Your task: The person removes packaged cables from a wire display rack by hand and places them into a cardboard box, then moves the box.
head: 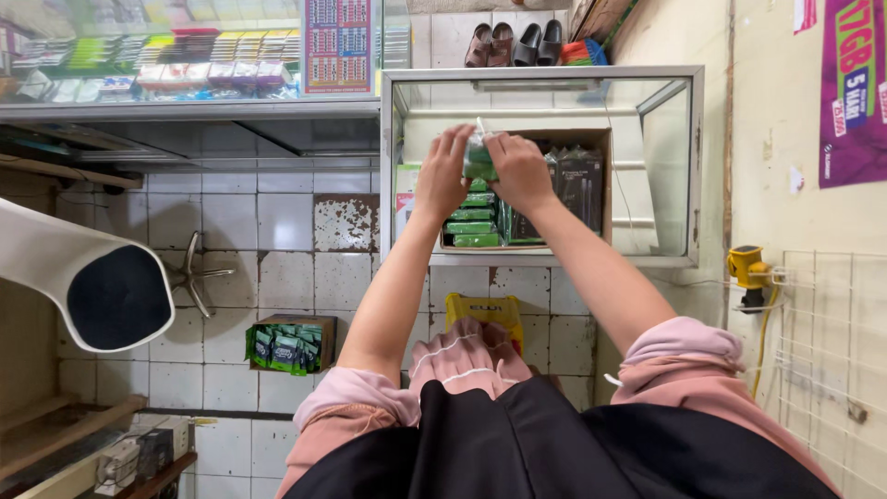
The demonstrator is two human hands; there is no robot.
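Hands meet over a glass case (pixel 679 166). Left hand (pixel 443 176) and right hand (pixel 519 171) both have fingers closed on one green packet (pixel 479 162), held just above a stack of green packets (pixel 473 220) in a cardboard box (pixel 605 176) inside the case. Dark packets (pixel 577 185) stand beside the stack. I see a second box of green packs (pixel 288 346) on the tiled floor (pixel 231 277), well apart. Yellow bag (pixel 485 314) below the case.

Green packet (pixel 479 159) mostly hidden between both hands, stacked packets' (pixel 473 220) print too small, poster (pixel 855 88) cut off
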